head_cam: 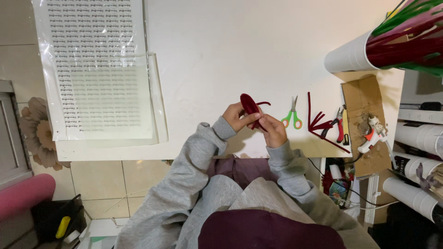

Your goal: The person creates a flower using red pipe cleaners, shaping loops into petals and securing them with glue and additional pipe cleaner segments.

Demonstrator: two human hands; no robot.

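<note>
White tabletop (221,55) filled the upper half of the frame, with beige floor tiles below its edge at lower left. Near the centre, the left hand (236,116) pinched the looped dark-red fuzzy pipe-cleaner petal (249,104) from its left side, fingers closed narrowly on it, while the right hand (273,130) gripped the twisted lower stem ends just beneath. The piece was held above the table's front edge, not resting on it.

To the right lay small green-handled scissors (291,117), loose dark-red pipe-cleaner lengths (320,125), red-handled pliers (339,124) and a white-and-orange glue gun (373,133) on a brown cardboard scrap (364,106). A large printed sheet in clear plastic (97,69) occupied the upper left.

As a judgement: the loop looked springy, so a slack pinch could have let it unwind or flatten. Held over the edge, a slip might have dropped it to the lap or floor. The cut wire ends could have pricked the fingers. The glue gun's cord (332,182), trailing off the table at lower right, could have snagged a sleeve.
</note>
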